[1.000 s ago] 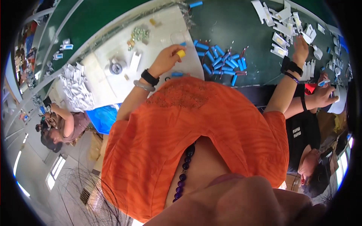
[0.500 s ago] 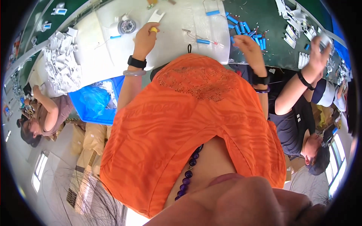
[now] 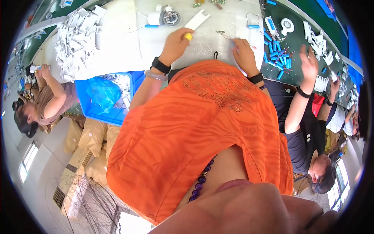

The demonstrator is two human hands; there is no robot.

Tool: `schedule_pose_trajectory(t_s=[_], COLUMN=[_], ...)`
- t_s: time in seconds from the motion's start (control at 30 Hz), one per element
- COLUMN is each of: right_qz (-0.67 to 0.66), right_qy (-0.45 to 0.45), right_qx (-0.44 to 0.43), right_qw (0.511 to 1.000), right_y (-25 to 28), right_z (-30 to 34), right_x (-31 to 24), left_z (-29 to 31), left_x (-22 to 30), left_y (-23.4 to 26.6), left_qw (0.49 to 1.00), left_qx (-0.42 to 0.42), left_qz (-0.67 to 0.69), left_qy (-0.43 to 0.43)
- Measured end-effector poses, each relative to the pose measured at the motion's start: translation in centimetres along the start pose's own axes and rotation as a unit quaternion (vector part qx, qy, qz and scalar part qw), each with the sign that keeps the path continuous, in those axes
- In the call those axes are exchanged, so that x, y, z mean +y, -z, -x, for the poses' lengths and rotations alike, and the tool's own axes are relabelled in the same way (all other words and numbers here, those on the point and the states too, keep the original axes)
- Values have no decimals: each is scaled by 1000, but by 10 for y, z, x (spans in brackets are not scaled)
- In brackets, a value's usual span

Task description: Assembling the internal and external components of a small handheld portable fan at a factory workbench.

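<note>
My left hand [image 3: 175, 43] rests on the white work surface [image 3: 124, 43], fingers curled shut around a small yellow-tipped tool [image 3: 188, 36] that pokes out between thumb and forefinger; a black wristband and a clear bangle sit on that wrist. Just above the tool lies a flat white plastic piece [image 3: 196, 20], and beyond it a round white fan housing [image 3: 166, 17] with a thin cable trailing left. My right hand [image 3: 243, 52] lies palm down on the same white surface, fingers bent over something small; whether it pinches anything I cannot tell, since the fingertips hide it. Near it lies a fine wire part [image 3: 226, 36], and a blue cylindrical cell [image 3: 254, 27] sits a little farther up. To my right, on the green mat [image 3: 296, 50], a scatter of blue cells [image 3: 278, 58] lies near another person's raised hand [image 3: 309, 64]. To my left a heap of white plastic parts [image 3: 78, 39] lies above a blue crate [image 3: 105, 97].
</note>
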State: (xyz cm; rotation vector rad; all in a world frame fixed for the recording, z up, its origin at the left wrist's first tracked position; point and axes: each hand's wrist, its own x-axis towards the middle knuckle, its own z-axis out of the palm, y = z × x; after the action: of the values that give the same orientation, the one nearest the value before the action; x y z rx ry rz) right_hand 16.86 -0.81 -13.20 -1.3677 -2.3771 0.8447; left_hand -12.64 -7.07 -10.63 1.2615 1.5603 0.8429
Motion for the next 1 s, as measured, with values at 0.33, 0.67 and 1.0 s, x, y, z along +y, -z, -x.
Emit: schedule_pose_trajectory(t_s=[0.33,0.67,1.0], right_qz=[-74,-25,-50], right_qy=[-35,-42,5], right_qx=[-34,34,-109], right_qw=[996,998,993], right_y=[-1,-9,78], right_z=[-24,-33,-48], right_x=[-10,0,19], left_z=[-30,-48,-56], left_x=[-5,-38,-1], left_y=[41,74,52], left_qw=[884,855,858], left_qx=[226,184,218], left_qz=[-369,-479,-451], left_qy=[-179,-73,-113])
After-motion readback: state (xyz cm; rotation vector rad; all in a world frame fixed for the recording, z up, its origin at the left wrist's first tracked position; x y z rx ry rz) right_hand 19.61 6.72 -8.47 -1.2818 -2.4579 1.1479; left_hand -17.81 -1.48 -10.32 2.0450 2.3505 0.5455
